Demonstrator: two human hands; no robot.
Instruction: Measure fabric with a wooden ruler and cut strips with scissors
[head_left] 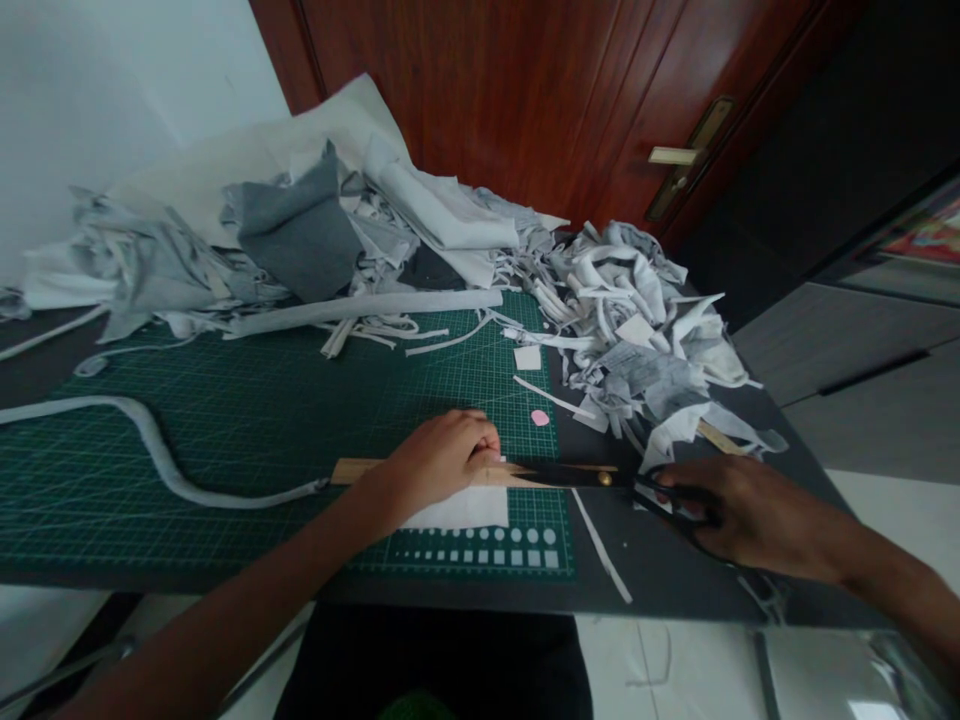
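My right hand (pixel 739 510) grips the black handles of a pair of scissors (pixel 555 473), whose blades point left to my left hand (pixel 450 455). The scissors' tip ends at my left fingers; the gap between the blades is hard to make out. My left hand is closed, its fingertips pinching the edge of a white cloth piece (pixel 472 508) that lies partly under the hand. A flat wooden strip, perhaps a ruler (pixel 354 471), runs beneath my left hand and along the blades. All this lies over the right part of a green cutting mat (pixel 300 390).
Grey and white fabric scraps (pixel 292 230) are heaped along the back, with another pile (pixel 637 300) at the right. A long grey fabric strip (pixel 161 450) curves over the mat's left. A pink round piece (pixel 540 418) and a thin white strip (pixel 602 545) lie near the scissors.
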